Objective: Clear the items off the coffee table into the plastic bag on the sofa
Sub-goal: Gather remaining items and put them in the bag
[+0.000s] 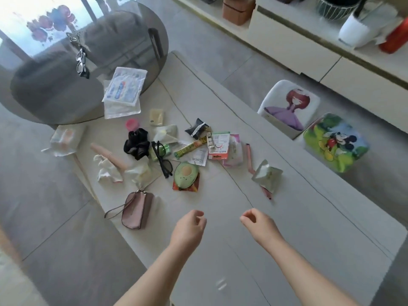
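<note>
The pale coffee table (287,228) carries several small items. A pink wristlet pouch (138,209) lies nearest on the left. Beyond it sit an avocado-shaped purse (185,175), black glasses (162,159), a black scrunchie (136,142), crumpled tissues (108,171), a pink tube (108,155), packets and cards (217,146) and a tissue pack (267,175). My left hand (189,228) and my right hand (258,224) hover over the near part of the table, fingers loosely curled, holding nothing. No plastic bag or sofa shows.
A round dark glass table (55,85) overlaps the far left corner, with keys and a wipes pack (124,87) on it. Two cushioned stools (289,107) (333,142) stand right of the table. A low white cabinet (309,45) runs along the back.
</note>
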